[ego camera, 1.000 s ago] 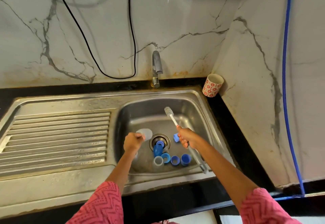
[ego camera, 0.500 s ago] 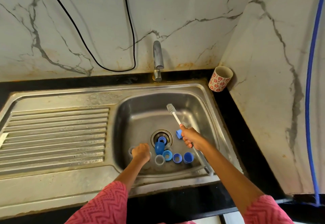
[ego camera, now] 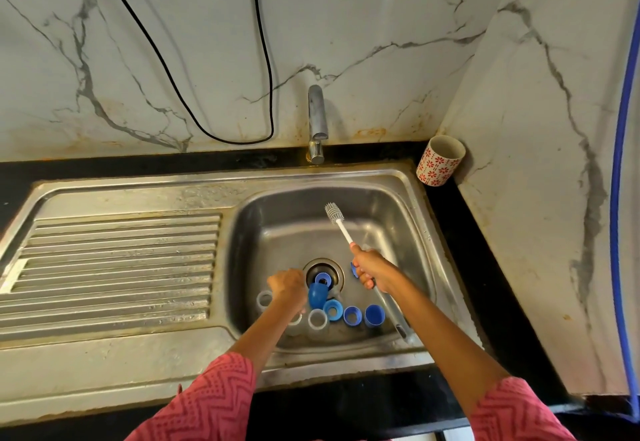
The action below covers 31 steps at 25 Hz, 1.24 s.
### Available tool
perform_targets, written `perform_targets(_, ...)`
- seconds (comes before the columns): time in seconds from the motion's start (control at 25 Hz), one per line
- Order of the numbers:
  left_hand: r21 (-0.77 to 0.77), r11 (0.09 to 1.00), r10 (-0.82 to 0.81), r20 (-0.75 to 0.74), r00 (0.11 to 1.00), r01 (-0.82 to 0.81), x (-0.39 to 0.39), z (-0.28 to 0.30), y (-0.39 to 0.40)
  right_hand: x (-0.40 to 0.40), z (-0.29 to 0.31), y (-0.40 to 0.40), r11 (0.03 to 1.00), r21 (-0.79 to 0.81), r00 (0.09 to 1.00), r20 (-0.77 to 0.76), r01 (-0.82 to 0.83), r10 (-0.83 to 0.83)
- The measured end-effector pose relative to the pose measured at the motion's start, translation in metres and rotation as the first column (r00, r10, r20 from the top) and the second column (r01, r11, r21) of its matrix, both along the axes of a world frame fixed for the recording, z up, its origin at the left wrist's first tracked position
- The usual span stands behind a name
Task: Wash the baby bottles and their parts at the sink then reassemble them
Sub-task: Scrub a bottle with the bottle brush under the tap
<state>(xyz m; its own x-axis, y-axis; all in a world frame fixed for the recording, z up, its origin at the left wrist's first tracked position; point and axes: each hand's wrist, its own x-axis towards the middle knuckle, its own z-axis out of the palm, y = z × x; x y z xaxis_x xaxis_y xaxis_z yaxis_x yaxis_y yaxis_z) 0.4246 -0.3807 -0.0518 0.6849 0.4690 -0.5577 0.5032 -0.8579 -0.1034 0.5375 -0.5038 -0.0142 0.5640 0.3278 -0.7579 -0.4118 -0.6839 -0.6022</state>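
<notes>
While right hand [ego camera: 372, 267] fingers grip white bottle brush [ego camera: 341, 226], left hand [ego camera: 285, 284] curled, hold unclear, blue caps [ego camera: 374, 316]

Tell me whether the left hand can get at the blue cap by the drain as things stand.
Probably yes. The left hand is down in the sink right beside the blue cap, and nothing lies between them. What its curled fingers hold cannot be told.
</notes>
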Motion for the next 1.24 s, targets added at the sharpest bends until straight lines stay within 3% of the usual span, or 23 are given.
perform_targets(0.16,-0.339,0.918,-0.214,0.01,0.977,0.204,-0.003,-0.02,-0.019,-0.004,0.002,-0.002,1.0,-0.003,1.0,-0.005,0.02,-0.02)
perform_targets(0.28,-0.282,0.902,-0.318,0.08,0.945,0.327,-0.008,-0.039,-0.03,-0.002,0.009,-0.011,0.999,0.003,0.999,0.024,0.049,-0.049)
perform_targets(0.4,-0.252,0.902,-0.336,0.096,0.937,0.35,-0.008,-0.043,-0.031,-0.001,0.014,-0.018,0.998,0.013,0.997,0.047,0.067,-0.068)
perform_targets(0.6,-0.443,0.882,-0.063,0.223,0.973,0.158,0.001,-0.035,-0.019,-0.005,0.017,-0.019,0.998,0.02,0.996,0.063,0.064,-0.065)
perform_targets(0.76,-0.606,0.792,0.212,0.395,0.894,0.08,0.011,-0.006,0.012,-0.005,0.018,-0.016,0.998,0.016,0.995,0.076,0.057,-0.058)
perform_targets(0.84,-0.738,0.675,0.45,0.419,0.789,0.007,0.012,0.007,0.031,-0.004,0.022,-0.012,0.998,0.036,0.995,0.085,0.058,-0.061)
perform_targets(0.92,-0.908,0.416,0.736,0.312,0.601,-0.039,0.011,0.019,0.045,-0.003,0.026,-0.007,0.997,0.058,0.993,0.097,0.055,-0.061)
perform_targets(1.0,-0.989,0.146,0.909,0.133,0.395,-0.002,0.008,0.027,0.056,-0.004,0.027,-0.003,0.996,0.069,0.992,0.109,0.053,-0.06)
perform_targets(1.12,-0.987,-0.124,0.972,-0.099,0.215,0.105,0.01,0.041,0.068,-0.002,0.024,0.006,0.997,0.052,0.987,0.149,0.049,-0.057)
perform_targets(1.24,-0.95,-0.259,0.961,-0.236,0.142,0.173,0.028,0.05,0.078,0.005,0.023,0.016,0.999,0.015,0.972,0.234,0.035,-0.038)
